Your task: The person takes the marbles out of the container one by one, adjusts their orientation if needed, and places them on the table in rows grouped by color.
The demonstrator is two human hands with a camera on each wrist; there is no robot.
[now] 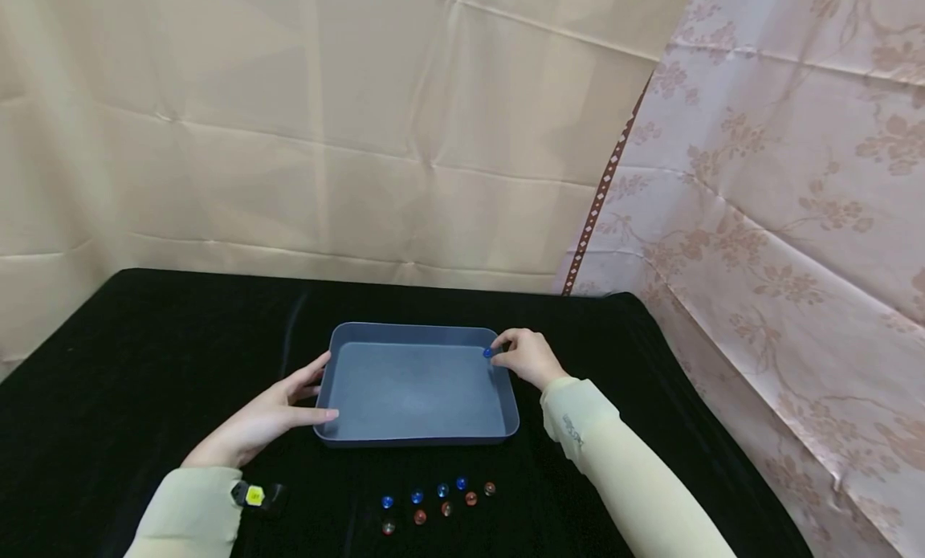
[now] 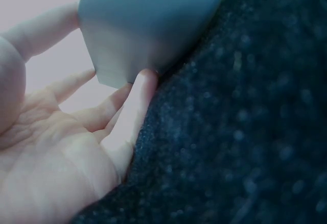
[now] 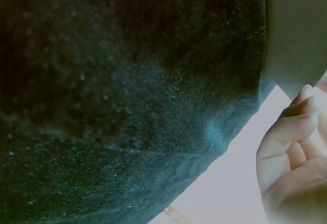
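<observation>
A blue-grey rectangular tray lies on the black cloth. At its left end my left hand holds the tray, thumb over the rim near the front corner; the left wrist view shows the other fingers against the outer wall. My right hand pinches a blue marble between thumb and fingertips, over the tray's back right corner. The right wrist view shows that hand with curled fingers beside the tray wall; the marble is hidden there.
In front of the tray, blue marbles lie in a slanting row, with a row of reddish marbles nearer me. Black cloth covers the table. A cream curtain hangs behind, a floral one on the right.
</observation>
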